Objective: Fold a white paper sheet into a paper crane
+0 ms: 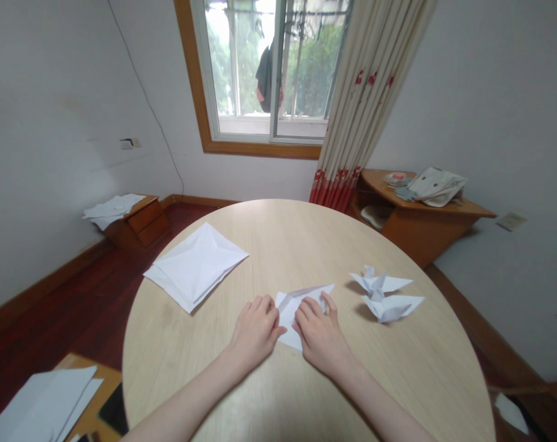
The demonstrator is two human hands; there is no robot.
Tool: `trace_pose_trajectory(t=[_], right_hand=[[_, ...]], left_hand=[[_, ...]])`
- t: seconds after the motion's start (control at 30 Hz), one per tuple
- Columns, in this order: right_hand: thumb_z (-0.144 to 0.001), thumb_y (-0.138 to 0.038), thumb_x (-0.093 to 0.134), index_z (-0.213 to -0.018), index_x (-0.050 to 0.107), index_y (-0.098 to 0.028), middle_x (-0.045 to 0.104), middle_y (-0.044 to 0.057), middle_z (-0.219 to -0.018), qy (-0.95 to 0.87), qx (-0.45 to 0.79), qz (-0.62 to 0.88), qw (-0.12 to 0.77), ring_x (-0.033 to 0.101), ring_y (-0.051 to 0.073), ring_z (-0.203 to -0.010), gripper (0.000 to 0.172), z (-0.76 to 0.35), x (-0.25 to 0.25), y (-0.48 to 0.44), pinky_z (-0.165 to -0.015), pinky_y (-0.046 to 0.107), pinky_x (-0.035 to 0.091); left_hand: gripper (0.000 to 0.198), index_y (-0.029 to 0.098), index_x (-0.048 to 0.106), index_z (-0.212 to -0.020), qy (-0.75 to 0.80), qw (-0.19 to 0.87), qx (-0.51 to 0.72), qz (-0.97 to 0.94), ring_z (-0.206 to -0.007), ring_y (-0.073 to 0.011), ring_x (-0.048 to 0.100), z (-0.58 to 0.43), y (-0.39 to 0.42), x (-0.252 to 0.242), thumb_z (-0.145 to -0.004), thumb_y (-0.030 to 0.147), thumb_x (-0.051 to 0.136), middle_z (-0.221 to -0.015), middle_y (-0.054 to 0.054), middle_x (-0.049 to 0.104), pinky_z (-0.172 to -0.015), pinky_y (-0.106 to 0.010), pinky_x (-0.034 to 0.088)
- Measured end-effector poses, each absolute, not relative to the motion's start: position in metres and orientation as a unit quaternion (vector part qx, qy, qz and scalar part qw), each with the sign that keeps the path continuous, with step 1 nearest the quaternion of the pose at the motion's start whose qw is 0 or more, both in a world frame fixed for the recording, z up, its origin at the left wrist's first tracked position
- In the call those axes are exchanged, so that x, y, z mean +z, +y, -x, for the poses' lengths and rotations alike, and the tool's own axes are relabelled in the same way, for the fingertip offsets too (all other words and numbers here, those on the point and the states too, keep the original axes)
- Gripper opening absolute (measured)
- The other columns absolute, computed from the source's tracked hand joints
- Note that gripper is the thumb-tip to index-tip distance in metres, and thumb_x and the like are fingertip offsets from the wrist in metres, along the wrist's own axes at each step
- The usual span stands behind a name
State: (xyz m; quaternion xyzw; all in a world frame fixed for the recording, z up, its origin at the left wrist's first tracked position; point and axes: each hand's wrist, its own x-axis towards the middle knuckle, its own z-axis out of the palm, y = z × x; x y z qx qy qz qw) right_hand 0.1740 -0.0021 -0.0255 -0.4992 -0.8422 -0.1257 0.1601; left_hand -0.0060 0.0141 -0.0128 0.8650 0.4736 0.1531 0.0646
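Observation:
A partly folded sheet of white paper (289,314) lies on the round wooden table in front of me, its upper flap raised along a crease. At its left edge, my left hand (259,325) is closed, thumb and curled fingers pinching the paper. My right hand (318,328) rests over the right part of the same sheet, fingers bent and pressing on it, the forefinger near the raised edge. Two folded paper cranes (391,307) stand close together to the right of my hands. The fingertips under the paper are partly hidden.
A stack of white paper squares (200,264) lies at the table's left. More paper (48,399) sits on a low surface at lower left. A wooden desk (426,215) with a bag stands at back right, beside the curtain (352,123). A small cabinet (143,224) holds papers.

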Motion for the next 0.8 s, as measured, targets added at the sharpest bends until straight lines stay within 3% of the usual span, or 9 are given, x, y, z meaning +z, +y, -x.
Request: trace_pose_trajectory(t=[0.2, 0.8], right_hand=[[-0.085, -0.016, 0.058, -0.085, 0.058, -0.019, 0.066, 0.005, -0.092, -0.846, -0.12, 0.498, 0.149, 0.053, 0.025, -0.108, 0.003, -0.174, -0.025, -0.001, -0.109, 0.051, 0.013], [-0.083, -0.012, 0.058, -0.086, 0.056, -0.021, 0.066, 0.003, -0.093, -0.849, -0.114, 0.487, 0.168, 0.053, 0.023, -0.105, 0.01, -0.187, -0.023, 0.005, -0.108, 0.048, 0.012]], left_hand=[[0.014, 0.022, 0.056, -0.093, 0.464, 0.102, 0.189, -0.86, -0.093, -0.023, 0.052, 0.008, 0.016, -0.015, -0.085, 0.024, 0.067, -0.102, -0.004, 0.055, -0.076, -0.034, 0.042], [0.016, 0.022, 0.059, -0.089, 0.445, 0.133, 0.197, -0.864, -0.1, -0.0248, 0.051, 0.014, 0.024, -0.02, -0.081, 0.018, 0.072, -0.11, -0.005, 0.051, -0.082, -0.038, 0.043]])
